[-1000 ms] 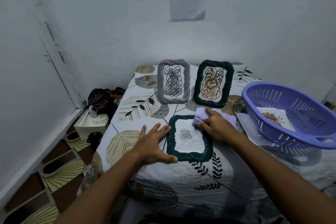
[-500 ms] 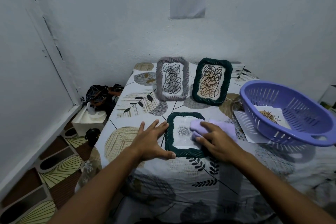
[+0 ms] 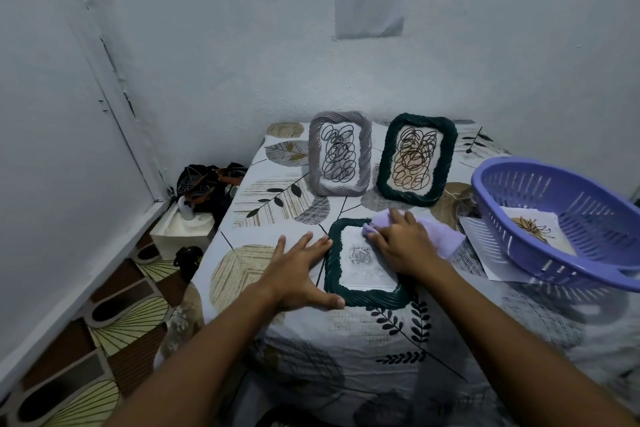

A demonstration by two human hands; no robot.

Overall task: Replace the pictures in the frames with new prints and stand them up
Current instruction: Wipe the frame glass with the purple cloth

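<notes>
A dark green frame [image 3: 360, 295] with a rose print lies flat on the table in front of me. My left hand [image 3: 299, 269] lies flat beside its left edge, fingers spread, thumb against the frame's lower corner. My right hand [image 3: 403, 243] presses a lilac cloth [image 3: 440, 234] onto the frame's upper right part. Behind stand a grey frame [image 3: 340, 153] and a second dark green frame [image 3: 416, 160], both upright with scribble prints.
A purple plastic basket [image 3: 568, 218] at the right holds a print with a brown flower [image 3: 535, 230] and sits on a white sheet [image 3: 485, 253]. The table [image 3: 277, 204] has a leaf-patterned cover. A white box [image 3: 181, 230] and dark items sit on the floor at left.
My right hand has moved the cloth across the flat frame's glass, down toward the middle and back to the upper right. My left hand stays beside the frame.
</notes>
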